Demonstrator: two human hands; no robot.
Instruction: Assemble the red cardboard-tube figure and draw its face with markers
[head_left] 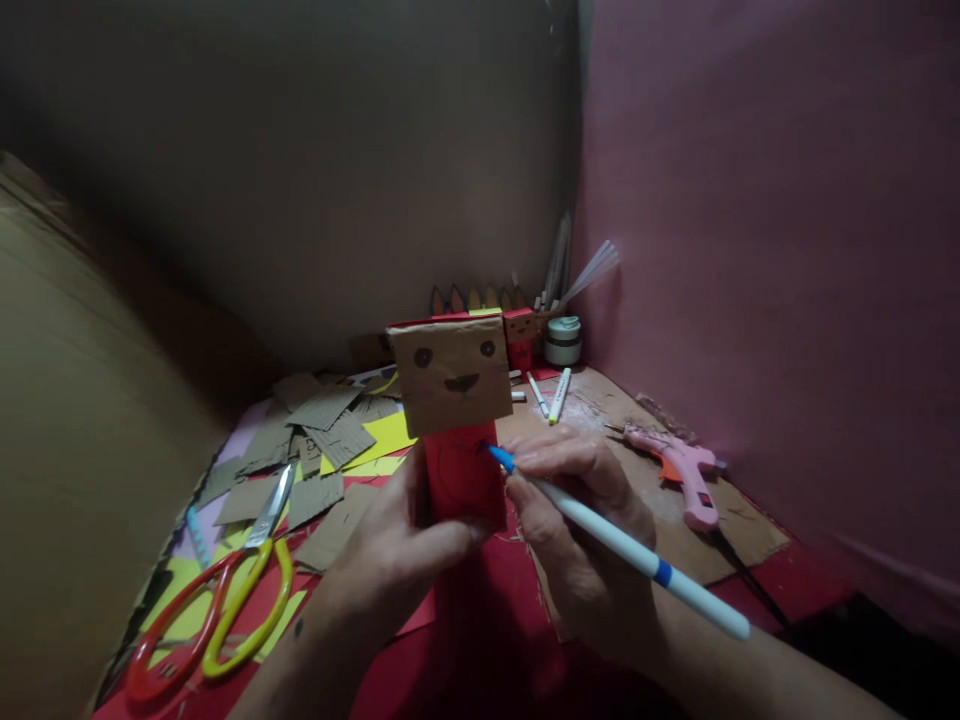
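A cardboard figure [450, 385] stands upright before me, with a square brown head, drawn eyes and mouth, and a red body [457, 475] bearing dark curved lines. Round the lower left side of that body my left hand [409, 535] is wrapped, its thumb across the front and its other fingers mostly hidden behind. My right hand [581, 510] pinches a white marker pen [622, 540] with a blue band. The pen's blue tip [500, 458] is at the upper right of the red body, seemingly touching it.
Scissors [255, 545] with red and yellow handles lie left, near cardboard scraps [326, 415] and yellow paper [382, 445]. A pink glue gun [679, 465] rests on a cardboard sheet at right. Behind are loose markers [559, 395], a lidded pot [562, 342] and a smaller figure [520, 335].
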